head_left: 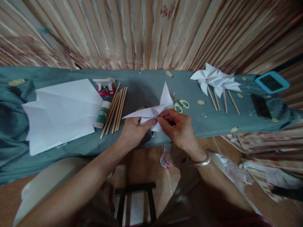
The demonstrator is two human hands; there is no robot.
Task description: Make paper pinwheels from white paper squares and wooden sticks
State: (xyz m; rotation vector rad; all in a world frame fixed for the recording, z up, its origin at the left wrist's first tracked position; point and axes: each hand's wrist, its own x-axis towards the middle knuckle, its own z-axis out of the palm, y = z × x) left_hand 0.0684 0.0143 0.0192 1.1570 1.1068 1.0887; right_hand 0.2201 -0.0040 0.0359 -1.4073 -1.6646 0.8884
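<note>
A white paper pinwheel [167,97] with folded, pointed blades is held between my two hands over the front of the table. My left hand [134,130] is closed on its left side, thumb on top near the centre. The fingers of my right hand [176,124] pinch at the middle, where a small shiny metal pin [155,117] shows. What lies under the paper is hidden. Just behind my right hand are scissors [180,104] with pale green handles, lying on the cloth.
White paper sheets [63,116], a glue stick [103,114], several wooden sticks [115,108] and an open red box of metal pins [105,88] lie left. Finished-looking pinwheels on sticks [215,80], a dark phone [260,106] and a blue-framed device [272,82] lie right. A pleated curtain [142,34] hangs behind.
</note>
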